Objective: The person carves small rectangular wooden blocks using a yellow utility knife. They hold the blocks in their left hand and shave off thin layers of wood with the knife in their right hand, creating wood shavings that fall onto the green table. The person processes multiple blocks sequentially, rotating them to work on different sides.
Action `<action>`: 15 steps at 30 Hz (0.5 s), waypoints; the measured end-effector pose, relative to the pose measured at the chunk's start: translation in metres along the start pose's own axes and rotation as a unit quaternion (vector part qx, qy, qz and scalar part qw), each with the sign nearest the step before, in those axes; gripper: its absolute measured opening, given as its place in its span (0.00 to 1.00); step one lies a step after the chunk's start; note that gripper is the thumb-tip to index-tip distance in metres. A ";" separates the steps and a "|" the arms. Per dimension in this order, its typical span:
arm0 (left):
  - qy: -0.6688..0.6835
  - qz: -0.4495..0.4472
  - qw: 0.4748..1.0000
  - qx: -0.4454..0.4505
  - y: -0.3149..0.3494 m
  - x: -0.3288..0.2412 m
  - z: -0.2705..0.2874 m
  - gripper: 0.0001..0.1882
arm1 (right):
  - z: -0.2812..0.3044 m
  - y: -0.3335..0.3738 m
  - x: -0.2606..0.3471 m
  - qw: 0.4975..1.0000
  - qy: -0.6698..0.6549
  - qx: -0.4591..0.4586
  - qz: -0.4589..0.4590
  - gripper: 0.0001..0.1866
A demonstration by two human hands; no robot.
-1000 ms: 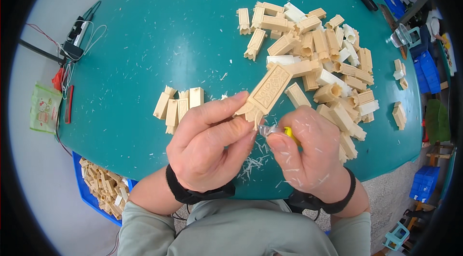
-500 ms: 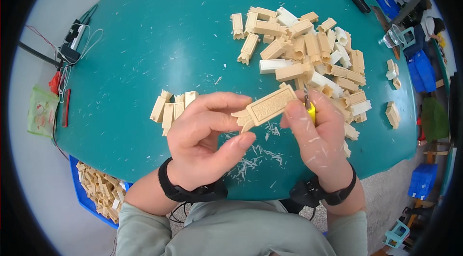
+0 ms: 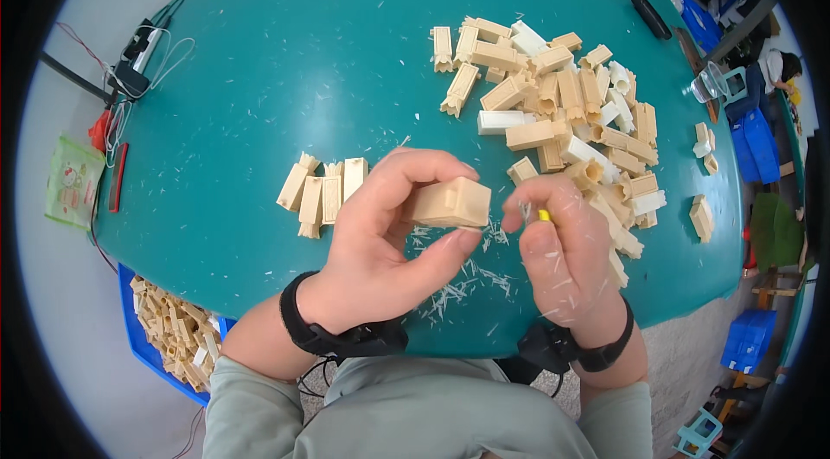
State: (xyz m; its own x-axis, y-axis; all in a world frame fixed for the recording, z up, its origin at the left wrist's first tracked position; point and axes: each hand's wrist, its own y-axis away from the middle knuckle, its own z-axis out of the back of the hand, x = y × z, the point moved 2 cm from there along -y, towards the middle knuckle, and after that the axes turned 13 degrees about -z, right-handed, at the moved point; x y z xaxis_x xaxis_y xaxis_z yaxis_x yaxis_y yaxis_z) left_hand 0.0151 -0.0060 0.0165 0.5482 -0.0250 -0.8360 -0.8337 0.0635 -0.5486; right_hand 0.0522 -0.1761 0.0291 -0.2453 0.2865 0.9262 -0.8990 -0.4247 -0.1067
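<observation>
Left hand (image 3: pixel 380 260) clamped round a tan moulded block (image 3: pixel 450 202), end-on and up off the teal table (image 3: pixel 259 70), probably for easy trimming. Right hand (image 3: pixel 562 256) curled shut on a small yellow-tipped tool (image 3: pixel 544 215), just beside the block. White shavings (image 3: pixel 458 282) underneath.

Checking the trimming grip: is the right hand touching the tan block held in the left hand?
Apart. The head view shows teal table between the right hand and the tan block, which the left hand grips.
</observation>
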 end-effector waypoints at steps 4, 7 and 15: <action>-0.036 -0.042 0.998 -0.031 0.001 0.001 0.002 0.19 | -0.003 0.003 0.003 0.999 0.031 0.011 -0.004 0.11; -0.086 -0.087 0.991 -0.049 0.004 0.002 0.001 0.20 | -0.006 0.003 0.004 0.999 0.044 0.011 0.010 0.11; -0.119 -0.127 0.982 -0.071 0.005 -0.001 0.001 0.23 | -0.009 0.003 0.001 0.998 0.053 0.000 0.035 0.11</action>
State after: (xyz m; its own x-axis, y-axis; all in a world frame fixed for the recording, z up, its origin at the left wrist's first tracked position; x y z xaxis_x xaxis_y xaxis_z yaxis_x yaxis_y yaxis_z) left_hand 0.0101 -0.0048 0.0146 0.7252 0.2133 -0.6547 -0.6600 -0.0558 -0.7492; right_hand 0.0456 -0.1690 0.0266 -0.3448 0.3461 0.8725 -0.8784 -0.4468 -0.1700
